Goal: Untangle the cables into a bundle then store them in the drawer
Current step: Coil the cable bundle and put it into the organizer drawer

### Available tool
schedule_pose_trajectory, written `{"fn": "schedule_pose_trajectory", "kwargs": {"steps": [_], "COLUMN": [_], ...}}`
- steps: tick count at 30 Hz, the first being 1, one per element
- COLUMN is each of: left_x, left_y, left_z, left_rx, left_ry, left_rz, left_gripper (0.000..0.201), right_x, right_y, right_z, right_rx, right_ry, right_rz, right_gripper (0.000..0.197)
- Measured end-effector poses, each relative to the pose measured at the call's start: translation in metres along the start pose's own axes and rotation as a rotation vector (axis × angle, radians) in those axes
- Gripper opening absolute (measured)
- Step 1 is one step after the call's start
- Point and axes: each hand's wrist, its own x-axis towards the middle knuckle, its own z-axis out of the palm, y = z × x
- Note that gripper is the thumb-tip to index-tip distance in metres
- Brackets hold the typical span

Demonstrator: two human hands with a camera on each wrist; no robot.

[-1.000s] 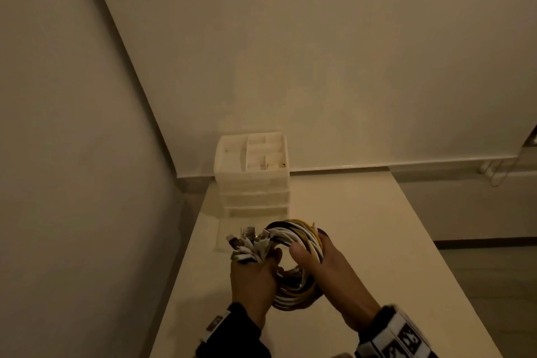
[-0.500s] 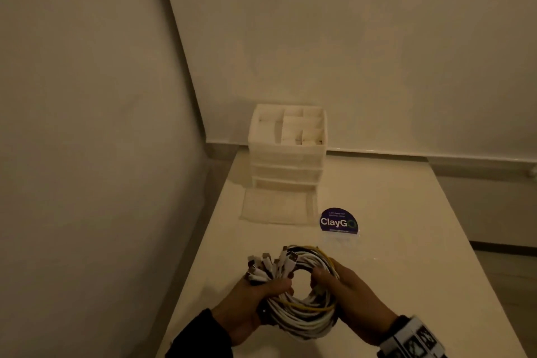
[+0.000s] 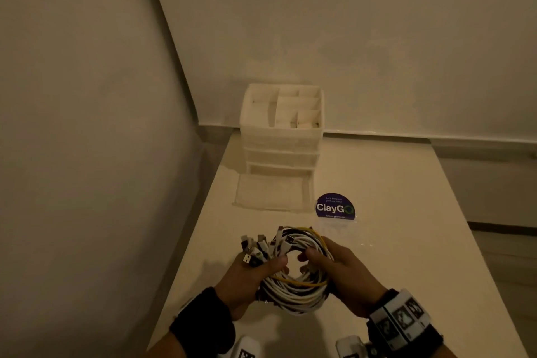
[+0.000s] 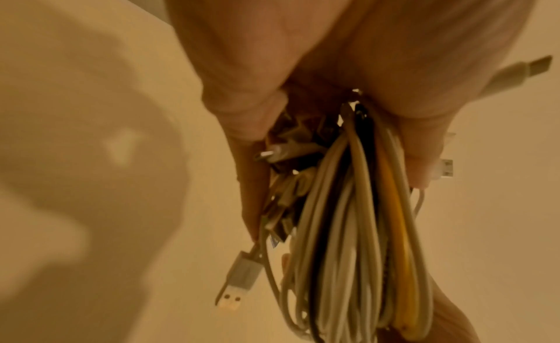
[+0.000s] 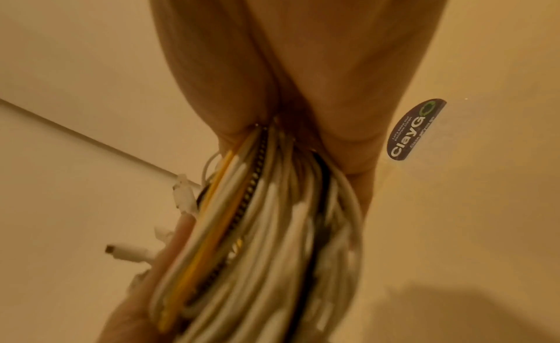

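Here, left hand (image 3: pixel 247 285): fingers (image 4: pixel 251 185) curled round the left side of the cable bundle (image 3: pixel 296 285), thumb clamped over the top by the plugs.
Right hand (image 3: pixel 348 279): fingers wrapped round the right side of the coil, thumb hooked into its middle.
Cable bundle: a round coil, mostly white strands with one yellow and some dark ones, held just above the desk (image 3: pixel 392 241) near its front edge; USB plugs (image 3: pixel 255 250) fan out at the upper left.
Drawer (image 3: pixel 273 192): bottom one of the white organiser (image 3: pixel 282 131), pulled out onto the desk, well beyond the coil.
Sticker (image 3: pixel 335 208): dark, round, reads "ClayGo", just right of the drawer.
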Motion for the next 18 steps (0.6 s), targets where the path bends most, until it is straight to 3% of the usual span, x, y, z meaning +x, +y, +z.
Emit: {"fn": "schedule_pose_trajectory", "kwargs": {"steps": [5,9,18], "left_x": [0.019,0.048,0.157], "left_y": [0.015,0.038,0.076], "left_z": [0.003,-0.005,-0.042], "left_rx": [0.004,-0.017,-0.164], "left_ry": [0.014,0.062,0.169], "left_rz": [0.048,0.060,-0.056], "left_gripper": [0.022,0.022,0.033], "right_x": [0.021,0.053,0.174], "right_y": [-0.032,-0.057,-0.070], "right_z": [-0.020,-0.022,0.002], "right_rx": [0.030,0.103,0.097], "right_ry": [-0.089,-0.103,0.209], "right_rz": [0.209,0.237,0.089], "right_gripper": [0.023,0.014,0.018]}}
